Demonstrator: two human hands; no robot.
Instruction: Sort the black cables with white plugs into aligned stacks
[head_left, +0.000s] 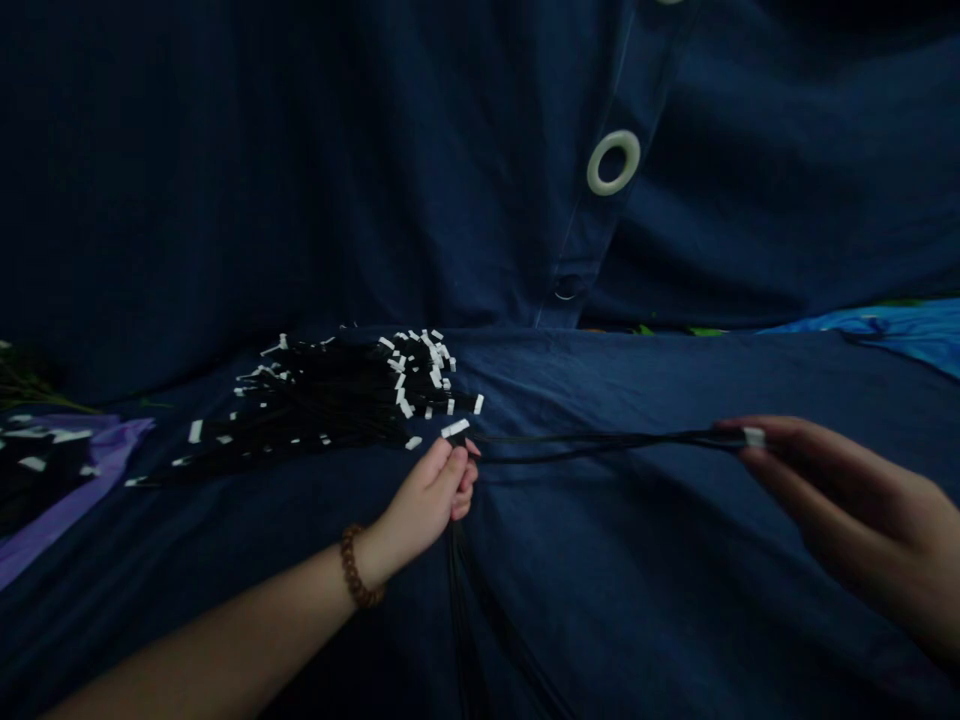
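My left hand (436,480), a brown beaded bracelet (362,567) on its wrist, is closed around a bunch of thin black cords (472,600) with white ends. Their lower lengths hang toward the bottom edge. From it, a few long black cords (600,447) run almost level to my right hand (847,500). The fingers of that hand pinch them near a white tip (754,437). Just beyond my left hand lies a pile of black cords (322,385) with many white ends. The dim light hides whether the strands are wires or laces.
Dark blue cloth (675,370) covers the surface. A purple bag (120,440) at the left has more white-tipped black strands by it. Bright blue fabric (900,325) lies far right. Behind hangs a dark blue curtain-like cloth (450,150) with a pale ring (613,163).
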